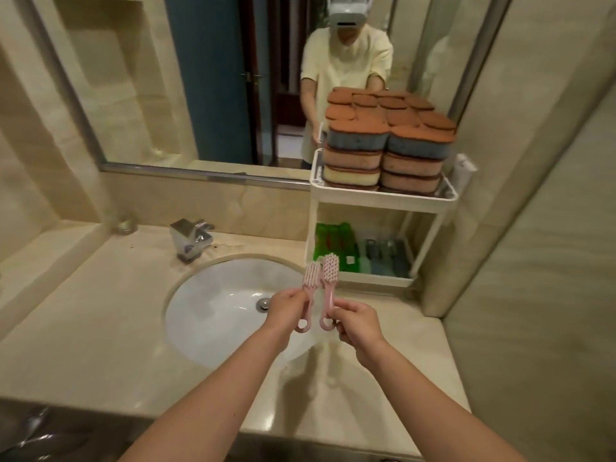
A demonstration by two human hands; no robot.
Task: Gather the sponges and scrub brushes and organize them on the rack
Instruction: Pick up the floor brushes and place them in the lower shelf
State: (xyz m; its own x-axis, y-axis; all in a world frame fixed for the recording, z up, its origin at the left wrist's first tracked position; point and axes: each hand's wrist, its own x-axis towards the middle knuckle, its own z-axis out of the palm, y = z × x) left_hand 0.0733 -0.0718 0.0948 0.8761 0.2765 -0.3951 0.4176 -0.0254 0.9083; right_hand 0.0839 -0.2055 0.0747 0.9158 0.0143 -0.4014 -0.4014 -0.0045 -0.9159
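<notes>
I hold two pink scrub brushes above the right side of the sink. My left hand [286, 306] grips the handle of the left pink brush [309, 282]. My right hand [358, 321] pinches the handle of the right pink brush [329, 274]. Both brushes point away from me, bristle heads up and side by side. Beyond them stands a white two-tier rack [380, 198] on the counter. Its top tier carries stacked sponges [386, 141] with brown scrub tops. On the lower tier lie green brushes [335, 243] and grey-blue brushes [383, 256].
A white oval sink [213, 315] is set in the beige marble counter [100, 328], with a chrome tap [190, 240] behind it. A wall mirror [200, 78] hangs above. A tiled wall [533, 228] closes in on the right beside the rack.
</notes>
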